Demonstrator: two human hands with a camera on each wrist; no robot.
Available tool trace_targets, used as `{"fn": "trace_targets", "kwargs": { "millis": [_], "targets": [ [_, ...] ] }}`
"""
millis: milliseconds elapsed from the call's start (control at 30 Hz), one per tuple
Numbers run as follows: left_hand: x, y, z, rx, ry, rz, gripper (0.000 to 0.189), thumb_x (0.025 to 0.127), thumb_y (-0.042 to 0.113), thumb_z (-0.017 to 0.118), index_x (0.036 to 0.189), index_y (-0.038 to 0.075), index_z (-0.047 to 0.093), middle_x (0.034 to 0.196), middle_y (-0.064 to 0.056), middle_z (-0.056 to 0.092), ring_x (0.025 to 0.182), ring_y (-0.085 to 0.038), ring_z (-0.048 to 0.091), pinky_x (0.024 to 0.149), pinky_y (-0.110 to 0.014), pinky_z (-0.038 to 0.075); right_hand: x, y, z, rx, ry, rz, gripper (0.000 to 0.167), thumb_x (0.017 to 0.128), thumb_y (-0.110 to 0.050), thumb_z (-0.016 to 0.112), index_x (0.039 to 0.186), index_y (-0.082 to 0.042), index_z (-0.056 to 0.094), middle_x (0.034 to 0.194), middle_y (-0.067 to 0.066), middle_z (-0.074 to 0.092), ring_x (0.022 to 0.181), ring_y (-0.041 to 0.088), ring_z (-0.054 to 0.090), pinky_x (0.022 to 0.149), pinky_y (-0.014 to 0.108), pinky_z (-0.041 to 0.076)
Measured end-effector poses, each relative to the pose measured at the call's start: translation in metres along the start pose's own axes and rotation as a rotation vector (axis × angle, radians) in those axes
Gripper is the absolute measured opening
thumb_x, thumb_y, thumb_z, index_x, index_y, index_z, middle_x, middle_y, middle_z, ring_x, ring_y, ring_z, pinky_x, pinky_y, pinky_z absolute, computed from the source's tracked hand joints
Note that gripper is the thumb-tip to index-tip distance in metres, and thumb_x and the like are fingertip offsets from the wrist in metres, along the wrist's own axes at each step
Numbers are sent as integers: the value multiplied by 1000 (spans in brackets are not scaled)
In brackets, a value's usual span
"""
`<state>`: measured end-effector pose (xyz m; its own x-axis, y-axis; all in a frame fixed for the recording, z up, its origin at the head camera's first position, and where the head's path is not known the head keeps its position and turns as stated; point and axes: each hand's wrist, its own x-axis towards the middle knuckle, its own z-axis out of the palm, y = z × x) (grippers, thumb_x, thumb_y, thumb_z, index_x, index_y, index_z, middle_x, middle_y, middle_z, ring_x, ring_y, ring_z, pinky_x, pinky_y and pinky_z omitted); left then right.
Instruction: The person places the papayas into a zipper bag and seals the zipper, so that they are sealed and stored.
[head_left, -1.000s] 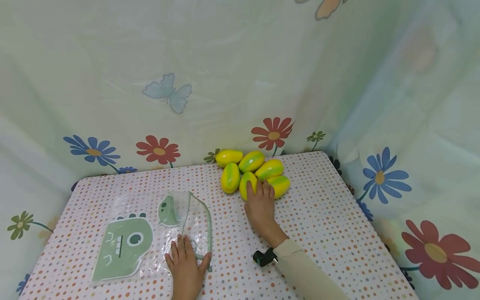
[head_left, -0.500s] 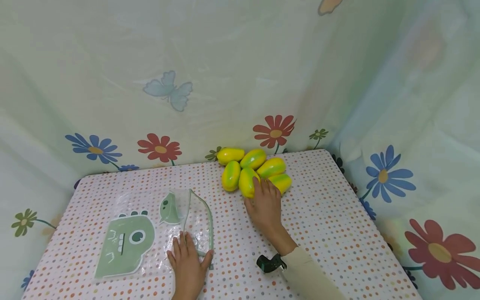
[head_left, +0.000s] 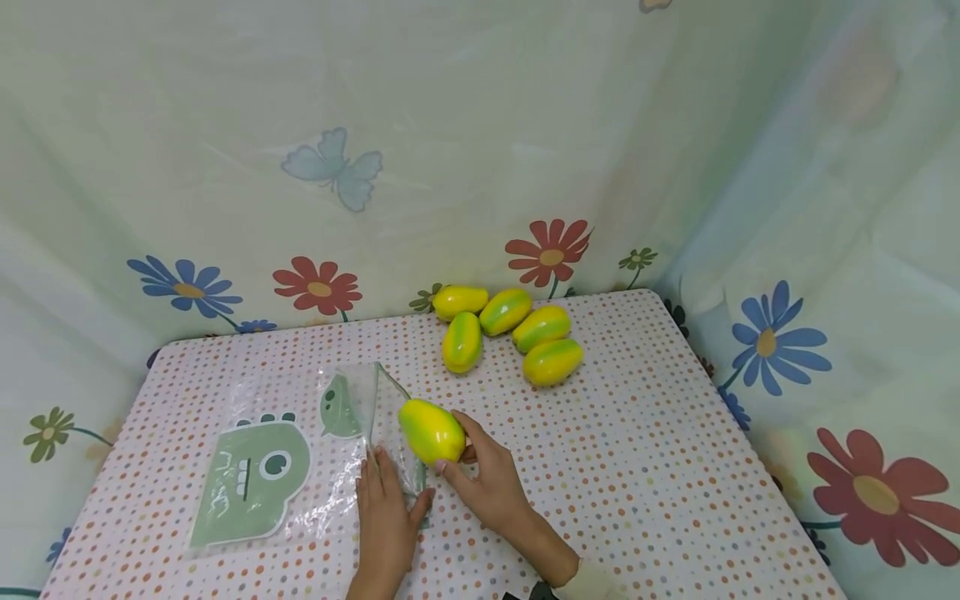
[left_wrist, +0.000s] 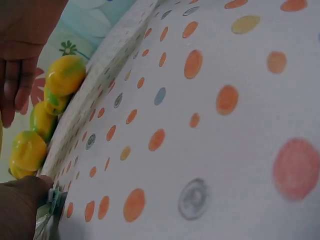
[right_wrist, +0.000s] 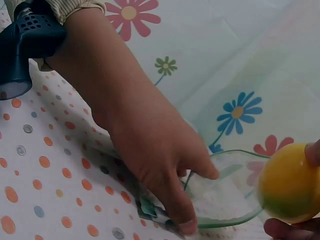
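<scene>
My right hand point(head_left: 491, 487) holds a yellow-green mango point(head_left: 432, 431) between thumb and fingers, over the mouth of a clear zip bag point(head_left: 262, 487) with green dinosaur prints. The bag lies flat to the left, its green-edged opening facing right. On that opening rests my left hand point(head_left: 386, 521), fingers straight and thumb spread to the side. From the right wrist view, the bag's mouth point(right_wrist: 231, 221) gapes beyond the left hand's thumb and finger, with the held mango close by on the right. Only part of the left thumb point(left_wrist: 22, 197) shows in the left wrist view, beside the bag's edge.
Several more mangoes point(head_left: 551, 362) lie grouped at the back of the table, near the flowered curtain point(head_left: 450, 167). A dotted cloth point(head_left: 660, 475) covers the tabletop. A dark wrist camera point(right_wrist: 32, 37) sits on the left sleeve.
My right hand has picked one mango out of the group and carried it left and toward me, to the bag's mouth. The left hand has shifted slightly right at the bag's opening.
</scene>
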<state>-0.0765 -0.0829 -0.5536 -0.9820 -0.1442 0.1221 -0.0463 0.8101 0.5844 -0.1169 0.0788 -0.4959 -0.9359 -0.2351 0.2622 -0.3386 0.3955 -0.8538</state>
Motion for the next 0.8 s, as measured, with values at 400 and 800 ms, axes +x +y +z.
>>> {"fn": "trace_targets", "kwargs": {
  "millis": [400,800],
  "targets": [
    [-8,-19,-2,59,81,83,104,82,31,78,154,-5,14,156,-32,22,141,-51,23,109,-71,18,16,11,36,85,-150,77,61,96,-32,62,144,-1,42,104,11,70,76,12,66,64,21,53],
    [-21,-10,24,95,166,246,97,82,34,75,154,-3,20,152,-26,34,139,-44,32,118,-53,12,27,18,42,48,-78,130,51,98,-33,58,138,-3,50,108,10,68,87,15,65,75,25,54]
  ]
}}
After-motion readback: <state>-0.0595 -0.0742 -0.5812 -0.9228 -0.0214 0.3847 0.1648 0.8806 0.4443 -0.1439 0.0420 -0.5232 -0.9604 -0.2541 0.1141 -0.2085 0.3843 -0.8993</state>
